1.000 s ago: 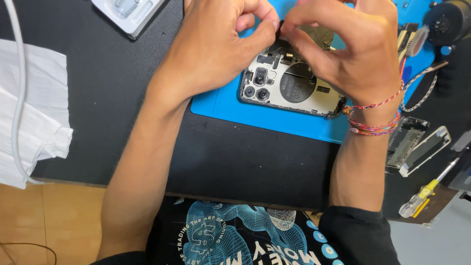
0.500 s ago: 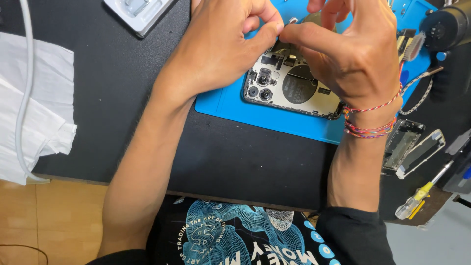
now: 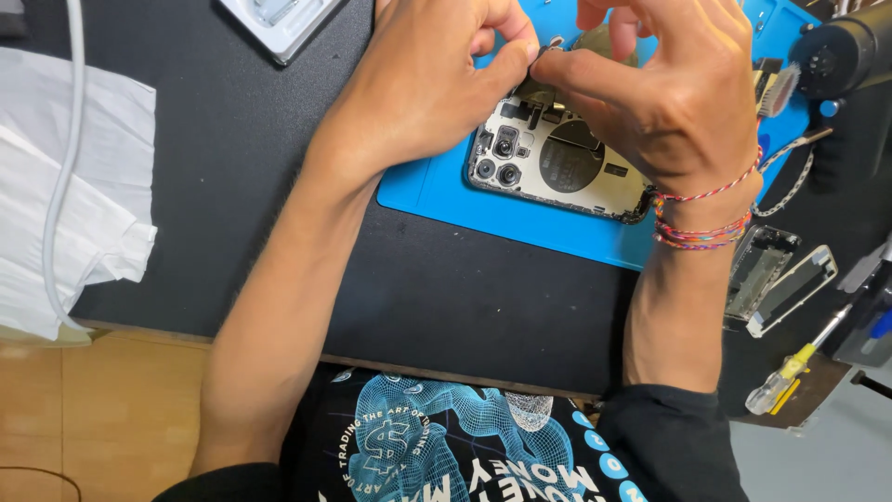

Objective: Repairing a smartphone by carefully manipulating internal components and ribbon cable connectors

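**Two hands pinching a small part above an opened phone housing**

Head view. One opened phone housing (image 3: 557, 172), pale metal with three camera lenses at its left end and a dark round coil at centre, lies on a blue rectangular mat (image 3: 520, 218) on the black worktop (image 3: 232, 186). The left hand (image 3: 423, 88) and right hand (image 3: 664, 102) meet over the housing's upper edge; thumb and forefinger of each are clenched on one small dark part (image 3: 542, 63), held just above the housing. The right wrist wears several thread bracelets (image 3: 701, 218). Upper left: one pale grey tray (image 3: 279, 20), cut by the frame. Left edge: white folded paper (image 3: 70, 214) overhanging the worktop edge, one white cable (image 3: 65, 158) lying across it. Right: two clear, frame-shaped parts (image 3: 776, 274), one yellow-handled screwdriver (image 3: 790, 367) at the worktop's corner, one black cylindrical tool (image 3: 841, 51). Bare worktop lies between mat and near edge, and left of the mat; the right side is crowded
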